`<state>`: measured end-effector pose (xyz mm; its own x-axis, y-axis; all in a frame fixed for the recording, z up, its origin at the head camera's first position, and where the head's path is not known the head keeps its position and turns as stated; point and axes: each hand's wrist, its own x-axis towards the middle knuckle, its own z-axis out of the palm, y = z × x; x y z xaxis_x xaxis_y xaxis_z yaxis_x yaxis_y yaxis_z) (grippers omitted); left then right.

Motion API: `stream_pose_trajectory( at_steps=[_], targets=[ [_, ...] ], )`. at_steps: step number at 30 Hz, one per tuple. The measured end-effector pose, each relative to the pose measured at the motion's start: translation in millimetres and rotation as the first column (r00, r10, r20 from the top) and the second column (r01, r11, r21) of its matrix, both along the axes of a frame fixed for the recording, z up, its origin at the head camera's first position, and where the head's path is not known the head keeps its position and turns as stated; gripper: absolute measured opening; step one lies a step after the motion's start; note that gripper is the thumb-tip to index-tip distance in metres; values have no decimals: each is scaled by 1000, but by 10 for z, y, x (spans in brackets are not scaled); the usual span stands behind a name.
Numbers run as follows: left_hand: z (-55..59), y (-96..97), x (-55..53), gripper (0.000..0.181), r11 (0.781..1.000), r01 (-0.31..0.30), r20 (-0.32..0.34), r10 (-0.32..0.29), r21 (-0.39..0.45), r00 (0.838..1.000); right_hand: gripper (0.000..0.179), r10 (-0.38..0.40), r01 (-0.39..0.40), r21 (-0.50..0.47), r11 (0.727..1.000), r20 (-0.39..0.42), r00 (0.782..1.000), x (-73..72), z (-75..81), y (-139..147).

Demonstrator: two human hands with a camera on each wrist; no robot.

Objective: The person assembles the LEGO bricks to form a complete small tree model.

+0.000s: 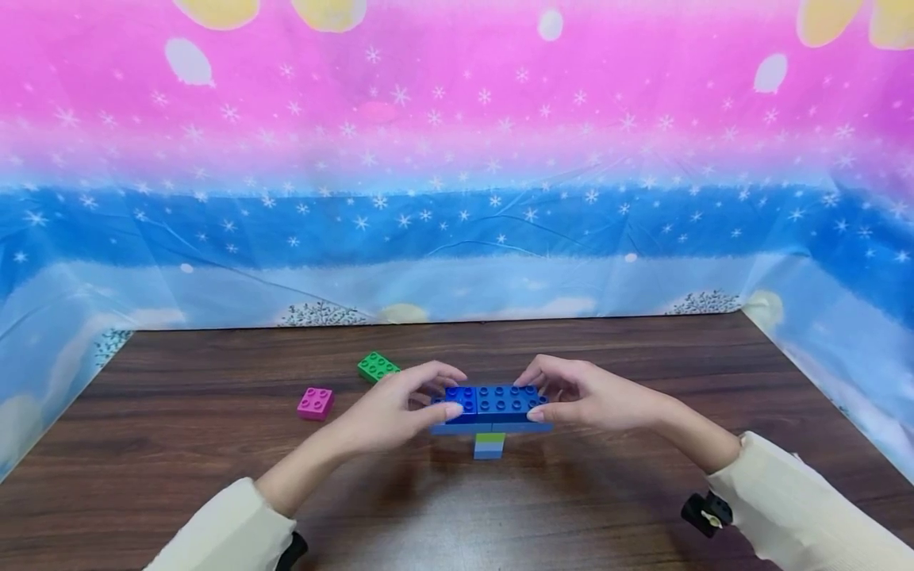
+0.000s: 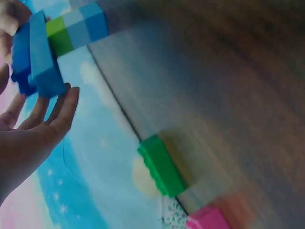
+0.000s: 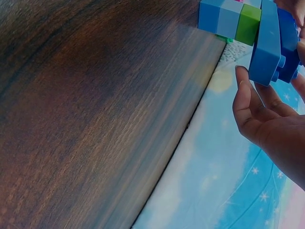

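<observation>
A small tower of toy building bricks stands in the middle of the table in the head view. Its narrow column (image 1: 489,448) has blue, pale blue and lime-green bricks, bearing a wider mid-blue layer (image 1: 523,427). Two darker blue bricks lie side by side on top: a shorter left one (image 1: 460,400) and a longer right one (image 1: 505,403). My left hand (image 1: 403,400) pinches the left end, thumb at the front and fingers behind. My right hand (image 1: 589,392) pinches the right end of the longer brick likewise. In both wrist views, some fingers extend past the mid-blue layer.
A green brick (image 1: 377,366) lies left of the tower, partly behind my left hand. Farther left and nearer is a pink brick (image 1: 316,404). A patterned cloth (image 1: 485,230) hangs along the back and sides of the wooden table (image 1: 178,444).
</observation>
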<state>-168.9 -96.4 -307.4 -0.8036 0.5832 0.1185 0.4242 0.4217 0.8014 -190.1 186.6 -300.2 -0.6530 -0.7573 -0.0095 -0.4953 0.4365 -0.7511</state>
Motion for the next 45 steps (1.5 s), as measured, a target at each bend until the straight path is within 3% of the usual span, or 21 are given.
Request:
stream_pose_trajectory(
  at_steps=[6, 11, 16, 22, 32, 45],
  targets=[
    [81, -194, -150, 33, 994, -95, -95, 90, -51, 991, 28, 2, -2, 3, 1000, -14, 1000, 0, 1, 11],
    [12, -417, -310, 36, 985, -142, -86, 134, -99, 987, 29, -1, 1, 9, 1000, -12, 1000, 2, 2, 11],
    [-88, -573, -435, 42, 973, -153, -129, 131, -174, 983, 29, 0, 0, 6, 1000, -3, 1000, 5, 8, 9],
    [-190, -617, -549, 43, 954, -155, -150, 119, -256, 981, 29, 0, 0, 5, 1000, -3, 1000, 8, 5, 11],
    [-309, -667, -619, 41, 940, -146, -180, 93, -309, 979, 29, 8, -8, 3, 1000, -12, 1000, 3, 7, 7],
    [-346, -707, -603, 35, 925, -200, -186, 145, -324, 972, 28, 7, -7, 10, 1000, -15, 1000, 0, 16, 15]
  ],
)
